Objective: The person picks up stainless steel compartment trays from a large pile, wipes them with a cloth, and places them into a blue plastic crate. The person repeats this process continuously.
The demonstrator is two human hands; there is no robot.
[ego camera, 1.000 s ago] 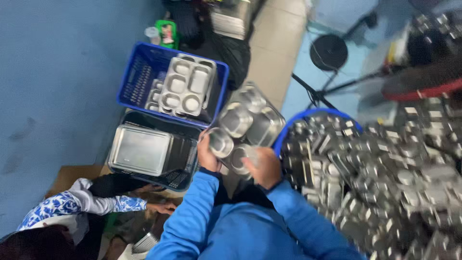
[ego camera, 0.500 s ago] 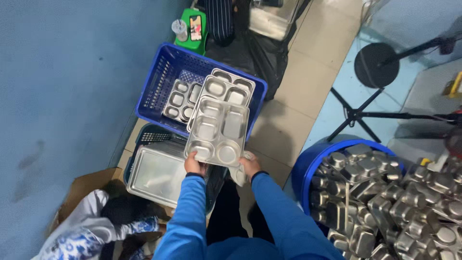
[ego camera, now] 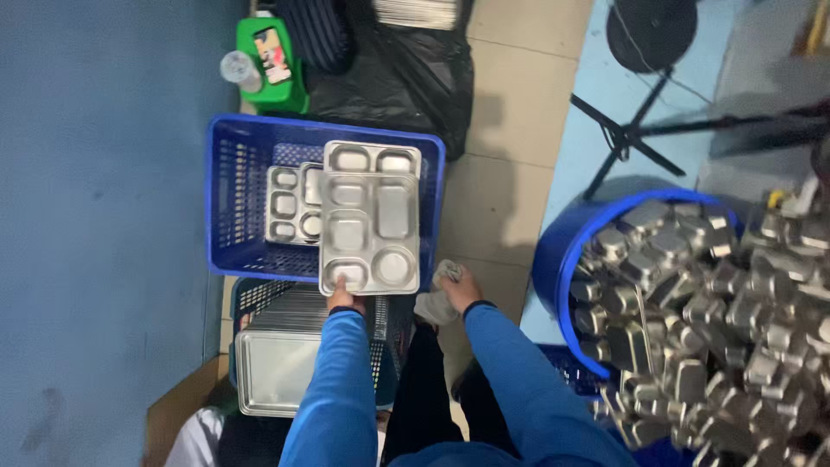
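Your left hand (ego camera: 344,298) grips the near edge of a steel tray (ego camera: 369,232), fingers closed on it, holding it over the blue crate (ego camera: 232,203). Your right hand (ego camera: 461,287), right of the crate, clutches a white cloth (ego camera: 435,304). Beyond the crate: green stool (ego camera: 275,60) with a small colourful package on top.

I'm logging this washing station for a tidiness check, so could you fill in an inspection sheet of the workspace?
Surface: tiled floor, beige, partly blue.
Job's things: compartmented steel tray held over blue plastic crate; crumpled pale cloth.
Clutter: blue tub heaped with steel trays; lower crate of flat steel trays; black bag; green stool.
Grippers: left hand grips the tray's near edge; right hand holds the cloth.
Cables: nothing seen.
Surroundings: black tripod stand; another person's sleeve, lower left.
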